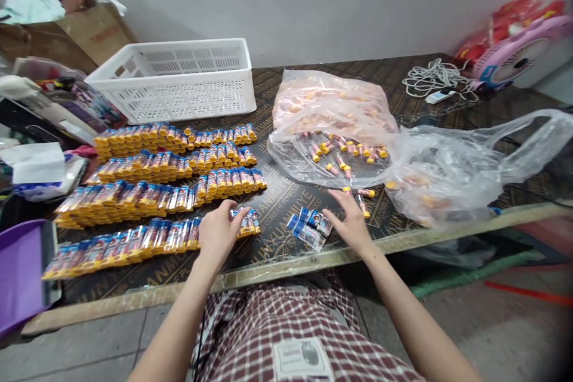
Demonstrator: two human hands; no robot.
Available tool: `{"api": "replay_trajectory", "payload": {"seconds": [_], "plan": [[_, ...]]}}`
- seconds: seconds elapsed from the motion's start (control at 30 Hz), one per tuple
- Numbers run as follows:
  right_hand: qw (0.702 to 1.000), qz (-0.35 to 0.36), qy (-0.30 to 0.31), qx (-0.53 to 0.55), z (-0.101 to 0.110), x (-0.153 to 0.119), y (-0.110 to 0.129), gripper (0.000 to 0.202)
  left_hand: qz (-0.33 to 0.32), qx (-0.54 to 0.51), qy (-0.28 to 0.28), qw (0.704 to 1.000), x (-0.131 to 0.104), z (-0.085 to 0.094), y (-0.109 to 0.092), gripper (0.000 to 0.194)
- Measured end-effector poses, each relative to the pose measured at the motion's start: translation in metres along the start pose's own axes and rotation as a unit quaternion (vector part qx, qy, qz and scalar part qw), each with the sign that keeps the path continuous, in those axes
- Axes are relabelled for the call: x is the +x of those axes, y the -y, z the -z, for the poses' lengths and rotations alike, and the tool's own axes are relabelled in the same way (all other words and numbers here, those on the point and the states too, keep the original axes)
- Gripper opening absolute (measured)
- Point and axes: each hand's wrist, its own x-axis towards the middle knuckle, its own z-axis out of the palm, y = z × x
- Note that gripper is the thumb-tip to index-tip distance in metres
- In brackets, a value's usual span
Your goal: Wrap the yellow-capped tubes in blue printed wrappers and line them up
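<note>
Four stacked rows of small blue-and-yellow tubes point(120, 246) lie on the left of the dark table. My left hand point(220, 228) is at the right end of the nearest row, thumb and fingers apart around the row's last tubes; whether it grips one is hidden. To the right, my right hand point(351, 221) has its fingers spread, beside a few loose blue-and-clear wrappers point(308, 228). Just beyond its fingertips lie loose yellow-capped tubes point(364, 206), at the mouth of an open clear bag point(331, 101) holding many more.
A white perforated basket point(179, 92) stands behind the rows. Another plastic bag point(447, 173) lies at the right, with a white cable point(434, 80) and a pink fan point(514, 57) behind it. A purple dustpan point(20, 274) is at the far left. The table's front edge point(277, 265) runs below my hands.
</note>
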Motion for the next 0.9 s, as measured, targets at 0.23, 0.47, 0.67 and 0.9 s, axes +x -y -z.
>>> {"api": "replay_trajectory", "payload": {"seconds": [0.23,0.47,0.67,0.9], "plan": [[0.931,-0.135,0.020,-0.338,0.012,0.032,-0.064,0.044,-0.108,-0.136,0.166,0.971,-0.019,-0.074,-0.069,0.032],[0.933,-0.128,0.069,-0.328,0.008,0.035,-0.061,0.042,-0.059,-0.134,0.149,0.978,-0.020,-0.111,-0.079,0.011],[0.961,-0.122,0.080,-0.236,0.009,0.032,-0.060,0.054,-0.065,-0.178,0.131,0.973,-0.019,-0.115,-0.073,0.008],[0.994,-0.105,0.001,0.023,0.023,0.024,-0.014,0.044,-0.067,-0.249,0.096,0.961,-0.021,-0.118,-0.068,0.010]]}}
